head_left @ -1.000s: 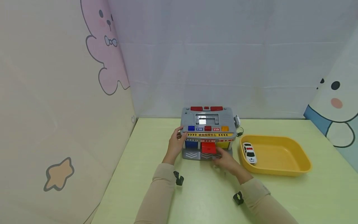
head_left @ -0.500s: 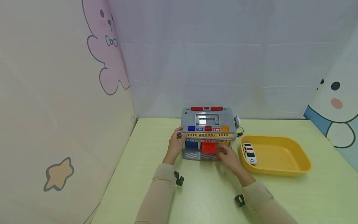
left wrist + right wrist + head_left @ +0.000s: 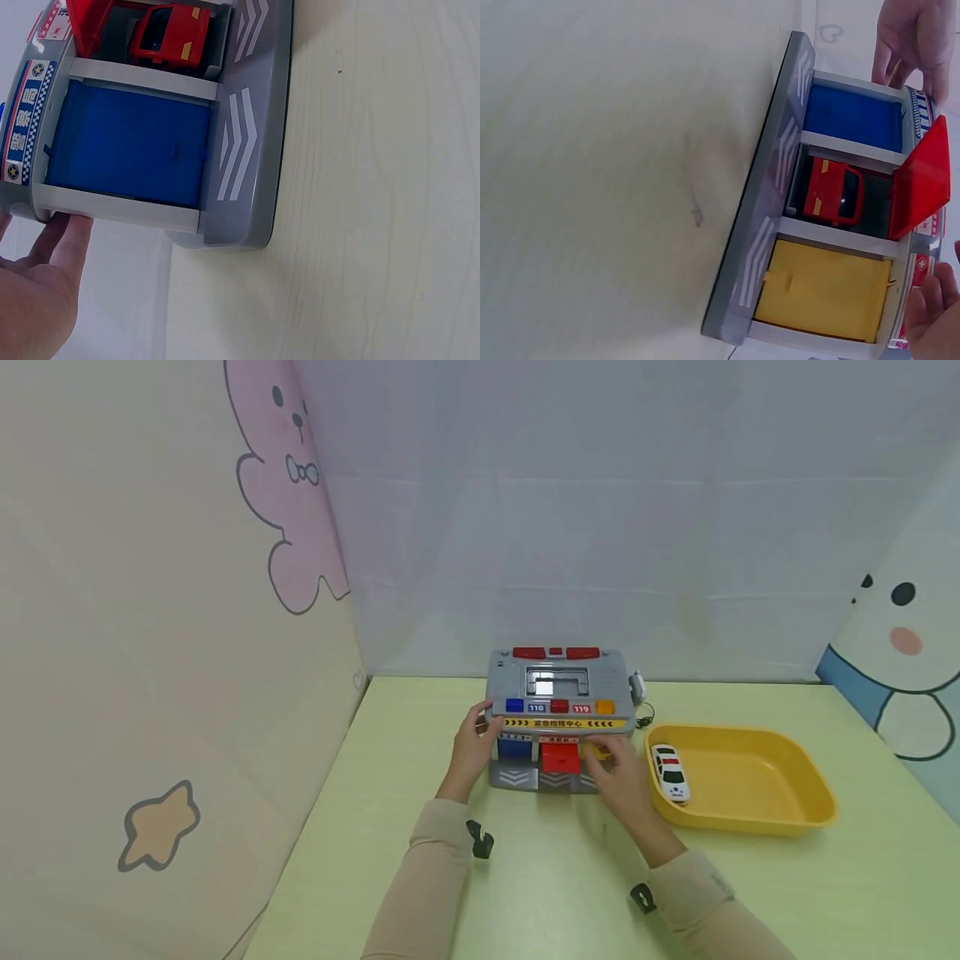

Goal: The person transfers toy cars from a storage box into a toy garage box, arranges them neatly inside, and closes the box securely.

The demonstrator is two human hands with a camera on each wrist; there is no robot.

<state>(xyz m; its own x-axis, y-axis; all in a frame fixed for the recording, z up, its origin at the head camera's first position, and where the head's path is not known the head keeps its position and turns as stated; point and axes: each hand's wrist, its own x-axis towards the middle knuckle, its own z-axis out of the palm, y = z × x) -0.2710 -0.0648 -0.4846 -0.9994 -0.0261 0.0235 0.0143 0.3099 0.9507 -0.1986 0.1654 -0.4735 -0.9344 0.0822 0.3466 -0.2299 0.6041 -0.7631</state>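
Observation:
A grey toy garage [image 3: 555, 723] stands at the back of the table, with a blue door [image 3: 127, 142], a raised red door [image 3: 922, 180] and a lowered yellow door [image 3: 821, 289]. Inside the middle bay sits a red toy car [image 3: 832, 191], nose toward the front. My left hand [image 3: 472, 752] grips the garage's left end, fingers around its side wall and upper edge. My right hand [image 3: 622, 777] is at the front above the yellow door, fingers loosely bent near the roof edge and holding nothing.
To the garage's right stands a yellow tray [image 3: 738, 818] with a white toy police car [image 3: 670, 772] along its left wall. A small grey-white piece on a cord [image 3: 637, 687] is at the garage's right side. A curtain [image 3: 600, 527] hangs behind the table.
My right hand has moved up from the ramp, beside the red door, to the top of the yellow door. My left hand stays on the garage's left end.

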